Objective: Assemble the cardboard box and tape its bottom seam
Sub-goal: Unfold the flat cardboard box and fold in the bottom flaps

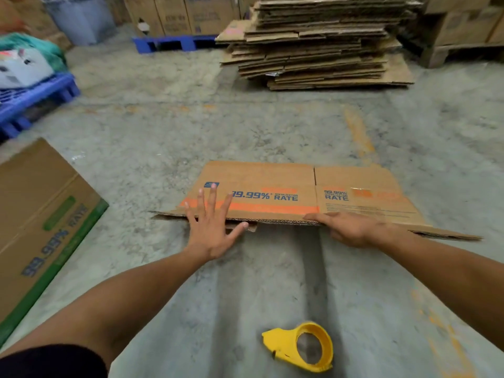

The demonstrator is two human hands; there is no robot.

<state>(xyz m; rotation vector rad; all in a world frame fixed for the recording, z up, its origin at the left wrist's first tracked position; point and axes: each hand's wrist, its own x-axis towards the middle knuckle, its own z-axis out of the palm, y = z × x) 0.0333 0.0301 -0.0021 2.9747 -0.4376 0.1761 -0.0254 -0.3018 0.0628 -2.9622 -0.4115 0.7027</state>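
The yellow tape dispenser (300,346) lies on the concrete floor (152,137) closest to the person, just behind both arms, probably parked there so it comes to hand once the bottom flaps are closed. From there, going by bulk: the tall stack of flattened cartons (319,42) sits far across the floor, well apart from the work, seemingly the supply the current piece came from; an already assembled carton with green print (41,219) rests tilted at the left edge, out of the way. The flattened cardboard box (286,195) with orange and blue print is the task's thing; it is held roughly level just above the floor in front of the person, its near corrugated edge towards the camera, still fully collapsed, so squaring it up looks like the step in hand and taping has not begun. The right hand (351,229) grips that near edge, thumb on top and fingers curled underneath, apparently to hold it steady. The left hand (210,225) is spread wide with straight fingers over the near left edge, holding nothing, likely ready to press or part the layers.
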